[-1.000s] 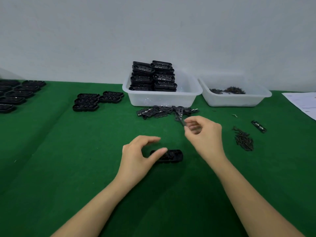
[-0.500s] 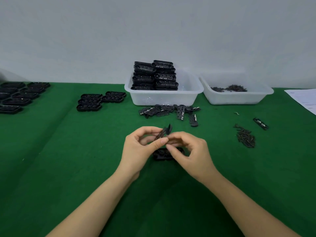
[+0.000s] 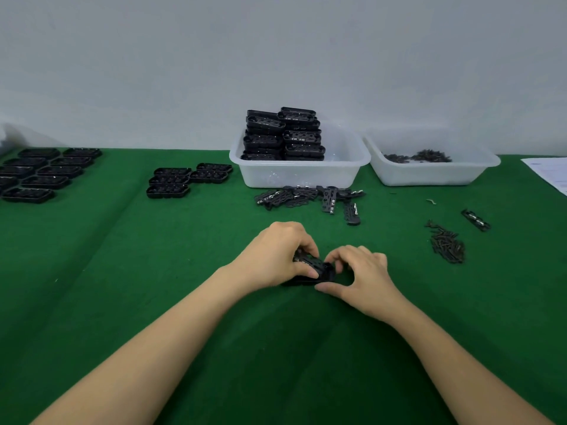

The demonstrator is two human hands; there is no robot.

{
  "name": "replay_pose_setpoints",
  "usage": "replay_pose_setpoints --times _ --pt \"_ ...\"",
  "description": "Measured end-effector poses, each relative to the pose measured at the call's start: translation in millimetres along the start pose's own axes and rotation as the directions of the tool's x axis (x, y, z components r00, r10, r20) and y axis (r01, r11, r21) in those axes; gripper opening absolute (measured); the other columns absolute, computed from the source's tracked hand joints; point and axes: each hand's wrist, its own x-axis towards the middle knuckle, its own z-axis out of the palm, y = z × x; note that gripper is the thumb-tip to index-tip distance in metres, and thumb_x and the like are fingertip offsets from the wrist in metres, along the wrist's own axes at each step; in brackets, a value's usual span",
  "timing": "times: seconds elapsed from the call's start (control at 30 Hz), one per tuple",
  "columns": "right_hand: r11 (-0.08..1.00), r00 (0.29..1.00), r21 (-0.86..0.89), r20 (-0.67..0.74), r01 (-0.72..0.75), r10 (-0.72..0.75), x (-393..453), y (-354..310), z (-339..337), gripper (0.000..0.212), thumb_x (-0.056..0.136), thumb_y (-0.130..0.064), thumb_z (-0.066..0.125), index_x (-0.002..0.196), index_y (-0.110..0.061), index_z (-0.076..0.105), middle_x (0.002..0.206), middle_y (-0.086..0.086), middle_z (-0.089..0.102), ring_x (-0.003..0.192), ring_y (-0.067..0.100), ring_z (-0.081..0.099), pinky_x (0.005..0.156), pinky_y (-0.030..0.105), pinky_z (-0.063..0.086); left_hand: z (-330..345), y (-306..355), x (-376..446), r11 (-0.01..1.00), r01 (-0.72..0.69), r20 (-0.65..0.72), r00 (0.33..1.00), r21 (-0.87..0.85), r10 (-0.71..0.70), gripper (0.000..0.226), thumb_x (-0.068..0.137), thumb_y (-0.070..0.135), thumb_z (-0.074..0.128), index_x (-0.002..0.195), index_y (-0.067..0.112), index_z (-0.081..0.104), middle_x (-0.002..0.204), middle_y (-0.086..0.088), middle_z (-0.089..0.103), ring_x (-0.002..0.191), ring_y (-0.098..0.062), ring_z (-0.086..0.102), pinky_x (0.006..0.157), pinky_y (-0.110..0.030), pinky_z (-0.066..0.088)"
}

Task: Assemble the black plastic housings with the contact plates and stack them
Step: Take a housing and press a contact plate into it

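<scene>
A black plastic housing [image 3: 319,273] lies on the green cloth at the centre, with a contact plate [image 3: 306,259] tilted on top of it. My left hand [image 3: 276,256] curls over the left end, fingers on the plate and thumb along the housing's front. My right hand [image 3: 359,271] grips the housing's right end between curled fingers and thumb. Much of the housing is hidden under both hands. A loose pile of contact plates [image 3: 310,197] lies behind my hands, in front of the tub.
A white tub [image 3: 300,176] holds stacked black housings [image 3: 283,136]. A second tub [image 3: 429,174] at the right holds small dark parts. Screws [image 3: 448,245] and one stray plate [image 3: 475,220] lie at right. Rows of housings [image 3: 187,179] [image 3: 43,173] sit at left. Paper [image 3: 549,174] lies far right.
My right hand took a plate from the pile and brought it to my left hand. Both hands then lowered it onto the housing, which they now hold.
</scene>
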Motion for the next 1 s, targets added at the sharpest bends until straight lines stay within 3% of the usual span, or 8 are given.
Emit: replay_pose_setpoints --times 0.3,0.47,0.6,0.77,0.87,1.0 --pt "0.999 1.000 0.052 -0.004 0.001 0.000 1 0 1 0.036 0.064 -0.055 0.072 0.082 -0.036 0.046 0.072 -0.015 0.047 0.077 0.007 0.045 0.074 0.029 0.023 -9 12 17 0.985 -0.023 0.143 0.990 0.170 -0.002 0.030 0.070 0.032 0.078 0.097 0.020 0.068 0.099 0.000 0.060 0.093 -0.018 0.054 0.079 -0.032 0.046" --pt "0.997 1.000 0.078 -0.010 0.005 -0.005 0 -1 2 0.036 0.063 -0.054 0.072 0.078 -0.035 0.046 0.068 -0.014 0.048 0.074 0.007 0.046 0.072 0.029 0.023 -7 16 20 0.975 -0.029 0.149 0.989 0.219 -0.004 0.031 0.070 0.035 0.078 0.096 0.021 0.068 0.091 0.004 0.056 0.091 -0.017 0.054 0.073 -0.030 0.044" --pt "0.998 1.000 0.065 -0.007 -0.012 0.012 0 -1 3 0.037 0.063 -0.059 0.068 0.079 -0.034 0.047 0.071 -0.013 0.048 0.074 0.005 0.045 0.074 0.030 0.026 2 8 7 0.989 0.017 0.042 0.999 0.144 -0.023 0.030 0.068 0.039 0.078 0.094 0.024 0.070 0.090 0.006 0.061 0.088 -0.016 0.058 0.079 -0.031 0.045" --pt "0.999 1.000 0.047 0.005 -0.005 0.005 0 -4 2 0.036 0.064 -0.057 0.066 0.083 -0.031 0.049 0.071 -0.014 0.047 0.074 0.006 0.044 0.074 0.030 0.026 21 -6 -20 0.987 0.096 -0.126 0.986 -0.130 -0.113 0.033 0.065 0.040 0.080 0.095 0.027 0.072 0.096 0.010 0.059 0.094 -0.009 0.056 0.091 -0.039 0.042" --pt "0.999 1.000 0.042 0.009 -0.005 0.004 0 -5 1 0.034 0.066 -0.053 0.068 0.084 -0.030 0.050 0.072 -0.015 0.047 0.074 0.006 0.044 0.074 0.029 0.026 24 -16 -32 0.997 0.043 -0.214 0.975 -0.069 -0.057 0.041 0.064 0.043 0.080 0.101 0.030 0.069 0.102 0.012 0.056 0.099 -0.007 0.053 0.092 -0.031 0.031" --pt "0.999 1.000 0.052 0.020 -0.013 0.012 0 -5 1 0.035 0.066 -0.056 0.067 0.083 -0.031 0.049 0.072 -0.015 0.047 0.073 0.002 0.042 0.074 0.029 0.026 26 -27 -51 0.998 0.035 -0.327 0.945 0.047 -0.017 0.029 0.066 0.039 0.079 0.092 0.029 0.071 0.090 0.013 0.061 0.086 -0.011 0.057 0.080 -0.031 0.030"
